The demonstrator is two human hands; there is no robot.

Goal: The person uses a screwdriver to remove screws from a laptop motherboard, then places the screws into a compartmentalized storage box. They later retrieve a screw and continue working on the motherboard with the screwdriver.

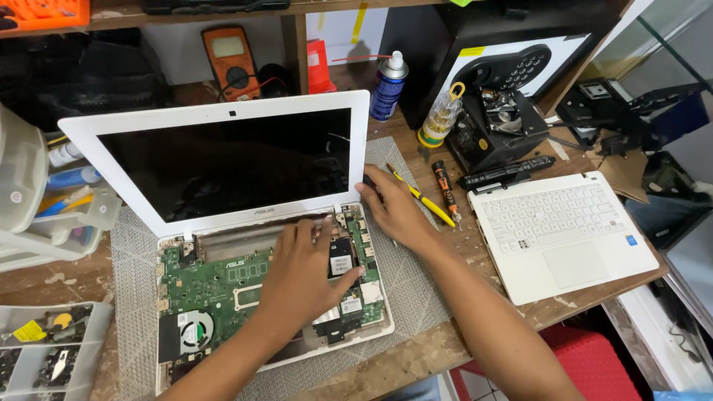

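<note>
A white laptop stands open with its dark screen up and its keyboard cover off, so the green circuit board and a small fan show. My left hand lies flat on the board's right half, fingers spread, thumb beside a small black chip module. My right hand rests at the right edge of the base near the hinge, fingers touching the casing. Neither hand holds anything that I can see.
The removed white keyboard cover lies at the right. A yellow screwdriver, an orange-black tool, a black battery bar, a spray can, an orange multimeter and a parts tray surround the grey mat.
</note>
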